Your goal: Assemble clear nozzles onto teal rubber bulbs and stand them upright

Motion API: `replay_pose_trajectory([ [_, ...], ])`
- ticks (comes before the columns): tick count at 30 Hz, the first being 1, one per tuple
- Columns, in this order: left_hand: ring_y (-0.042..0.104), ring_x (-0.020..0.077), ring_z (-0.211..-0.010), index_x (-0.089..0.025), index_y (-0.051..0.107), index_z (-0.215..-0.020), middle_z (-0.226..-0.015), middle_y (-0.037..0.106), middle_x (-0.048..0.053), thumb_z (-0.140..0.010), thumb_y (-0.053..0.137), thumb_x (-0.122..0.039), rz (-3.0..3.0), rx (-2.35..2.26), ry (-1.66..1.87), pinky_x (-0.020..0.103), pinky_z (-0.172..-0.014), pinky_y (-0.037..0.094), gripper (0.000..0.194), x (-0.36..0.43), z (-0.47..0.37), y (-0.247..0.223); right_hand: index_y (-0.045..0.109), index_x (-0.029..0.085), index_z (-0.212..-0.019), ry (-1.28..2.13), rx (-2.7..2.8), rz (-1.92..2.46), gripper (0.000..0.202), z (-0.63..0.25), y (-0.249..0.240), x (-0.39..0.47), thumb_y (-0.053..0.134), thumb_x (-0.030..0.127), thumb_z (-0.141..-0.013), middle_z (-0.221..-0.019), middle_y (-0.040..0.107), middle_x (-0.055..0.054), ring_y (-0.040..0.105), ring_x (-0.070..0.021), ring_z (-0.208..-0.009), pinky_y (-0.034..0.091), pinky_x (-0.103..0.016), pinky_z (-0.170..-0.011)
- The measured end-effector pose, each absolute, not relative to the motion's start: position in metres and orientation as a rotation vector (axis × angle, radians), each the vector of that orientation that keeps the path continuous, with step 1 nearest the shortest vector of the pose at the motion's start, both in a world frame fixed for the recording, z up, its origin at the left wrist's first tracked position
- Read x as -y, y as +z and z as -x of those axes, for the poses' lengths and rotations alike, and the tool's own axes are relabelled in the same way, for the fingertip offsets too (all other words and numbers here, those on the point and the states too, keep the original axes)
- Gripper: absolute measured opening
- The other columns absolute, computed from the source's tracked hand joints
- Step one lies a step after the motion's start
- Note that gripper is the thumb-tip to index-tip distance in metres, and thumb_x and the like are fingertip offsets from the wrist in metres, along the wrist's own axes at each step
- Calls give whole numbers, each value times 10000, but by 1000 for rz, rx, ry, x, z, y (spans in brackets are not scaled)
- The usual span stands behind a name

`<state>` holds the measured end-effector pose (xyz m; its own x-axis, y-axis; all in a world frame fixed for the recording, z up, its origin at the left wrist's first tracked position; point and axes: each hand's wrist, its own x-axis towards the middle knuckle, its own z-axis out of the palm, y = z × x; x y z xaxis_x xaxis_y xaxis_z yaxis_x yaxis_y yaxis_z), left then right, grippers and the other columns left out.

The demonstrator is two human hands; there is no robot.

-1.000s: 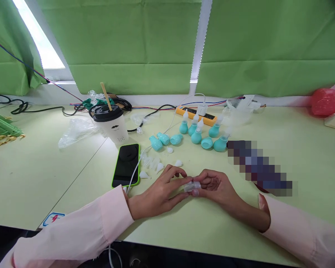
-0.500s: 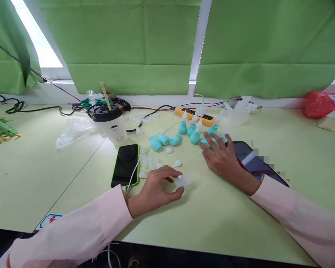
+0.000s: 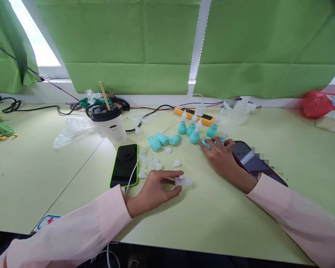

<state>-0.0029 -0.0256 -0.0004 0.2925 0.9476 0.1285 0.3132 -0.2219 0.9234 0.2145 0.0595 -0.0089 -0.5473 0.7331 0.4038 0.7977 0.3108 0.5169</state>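
My left hand (image 3: 159, 188) pinches a small clear plastic tube (image 3: 183, 181) between thumb and fingertips, just above the table. My right hand (image 3: 220, 158) has its fingers curled over a turquoise squeeze bulb (image 3: 208, 142), which they partly hide. Just behind those fingers stands another bulb with a clear tip (image 3: 225, 133). Several turquoise bulbs with pointed translucent nozzles (image 3: 194, 137) stand upright nearby. Further left, bare turquoise bulbs (image 3: 154, 143) lie on their sides. Loose white cone tips (image 3: 176, 163) and clear plastic pieces (image 3: 149, 162) are scattered between the hands.
A phone in a green case (image 3: 124, 165) with a white cable lies left, beneath a lidded paper cup (image 3: 111, 128). Another phone (image 3: 257, 163) lies by my right forearm. Behind are an orange power strip (image 3: 184, 111), plastic bags (image 3: 72, 130) and a red package (image 3: 318, 104).
My right hand's spread fingers have curled and shifted slightly left and down onto a turquoise bulb, uncovering the one behind. My left hand still holds the tube, now turned slightly.
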Motion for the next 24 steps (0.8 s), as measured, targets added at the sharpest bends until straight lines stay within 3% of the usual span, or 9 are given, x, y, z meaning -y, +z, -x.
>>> replay_pose_trajectory([
  [6,606,167,-759,-89,605,-1000,-940,631,102,-652,623,-238,-1607,-1195,961,268,-722,516,378,23,3,5,486,164,-1114,-756,2452,1235,340,-213,-1,-46,415,109,-787,-976,530,-137,436,-282,-918,311,-437,-687],
  [10,590,166,-753,-119,590,-1032,-858,640,78,-672,621,-273,-1561,-1210,965,275,-692,509,394,20,5,4,500,208,-1093,25,2274,963,317,-209,9,-26,501,268,-782,-986,518,-96,511,-208,-879,437,-373,-715],
  [15,573,182,-821,-119,572,-1057,-907,627,85,-699,602,-284,-1465,-1107,996,298,-716,500,394,21,6,4,546,233,-989,998,1786,1010,314,-209,15,-9,612,311,-692,-918,604,-46,602,-174,-789,526,-298,-659],
  [18,570,168,-786,-109,574,-1049,-894,622,83,-678,621,-269,-1381,-1047,1022,298,-701,502,407,23,5,7,586,223,-932,1176,1655,1071,310,-214,17,-7,652,321,-645,-846,644,-39,625,-190,-748,529,-323,-675],
  [24,532,104,-591,-92,593,-1000,-747,606,53,-645,645,-230,-1269,-990,1040,259,-583,478,385,23,6,11,612,239,-947,1317,1626,1062,325,-222,15,-8,671,306,-634,-940,654,-39,622,-214,-820,528,-333,-709],
])
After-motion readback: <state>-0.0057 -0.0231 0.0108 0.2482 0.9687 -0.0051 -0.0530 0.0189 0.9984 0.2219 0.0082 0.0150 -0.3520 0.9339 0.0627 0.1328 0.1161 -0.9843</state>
